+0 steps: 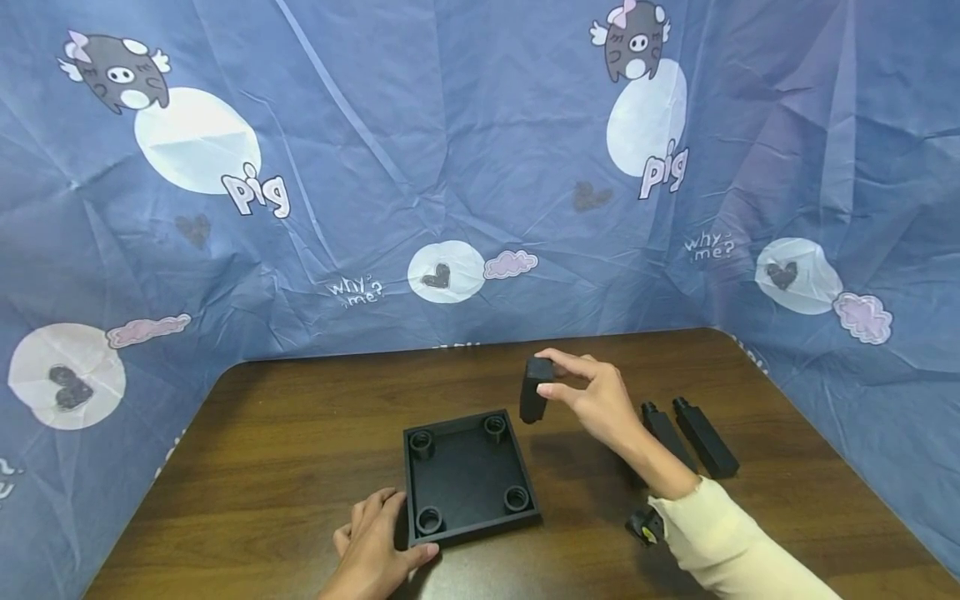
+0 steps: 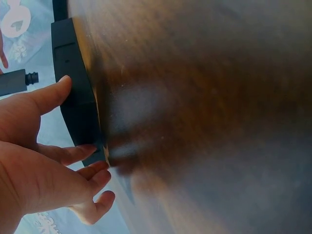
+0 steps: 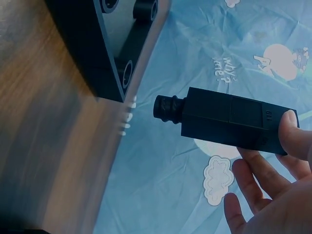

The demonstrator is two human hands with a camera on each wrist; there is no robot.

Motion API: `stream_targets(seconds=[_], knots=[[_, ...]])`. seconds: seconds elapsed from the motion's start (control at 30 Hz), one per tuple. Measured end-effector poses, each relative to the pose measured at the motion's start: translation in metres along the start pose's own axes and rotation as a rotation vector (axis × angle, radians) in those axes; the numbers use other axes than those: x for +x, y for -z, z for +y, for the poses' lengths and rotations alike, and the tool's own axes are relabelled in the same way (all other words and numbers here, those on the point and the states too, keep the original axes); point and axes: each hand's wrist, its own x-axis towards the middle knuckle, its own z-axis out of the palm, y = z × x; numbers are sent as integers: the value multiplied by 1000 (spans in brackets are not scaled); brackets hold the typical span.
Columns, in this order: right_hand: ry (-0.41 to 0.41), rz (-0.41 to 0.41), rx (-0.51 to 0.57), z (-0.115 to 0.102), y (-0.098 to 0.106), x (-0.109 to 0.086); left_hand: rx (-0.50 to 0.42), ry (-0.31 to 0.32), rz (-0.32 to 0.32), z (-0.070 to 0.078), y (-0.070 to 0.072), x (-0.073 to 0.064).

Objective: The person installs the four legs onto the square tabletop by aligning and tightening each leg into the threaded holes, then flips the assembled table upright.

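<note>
A black square panel (image 1: 468, 467) with raised walls and a round threaded socket in each corner lies on the table, sockets up. My left hand (image 1: 375, 533) holds its near left corner, thumb on the front wall and fingers along the left wall. Between right thumb and fingers I pinch a black square leg (image 1: 534, 392) by its plain end. The leg's threaded end (image 3: 168, 108) points down, in the air just beyond the panel's far right corner. My right hand (image 1: 600, 400) is raised over the table, its other fingers loosely bent in the right wrist view.
Two more black legs (image 1: 707, 442) with threaded ends lie on the wooden table (image 1: 300, 450) to the right, one partly behind my right forearm. Near my right sleeve is a small black object (image 1: 645, 527) with a yellow spot. A blue printed cloth (image 1: 450, 167) hangs behind and around the table.
</note>
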Motion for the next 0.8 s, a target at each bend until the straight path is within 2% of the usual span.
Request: stream_targets(seconds=[0.33, 0.5, 0.73, 0.8], knots=[[-9, -72, 73, -8, -20, 7, 3, -4, 8, 1, 0, 0], [-21, -123, 149, -12, -30, 13, 7, -10, 13, 0, 0, 0], [-73, -223, 323, -18, -49, 19, 25, -31, 43, 0, 0, -2], [-82, -235, 337, -20, -55, 21, 27, -30, 43, 0, -1, -1]])
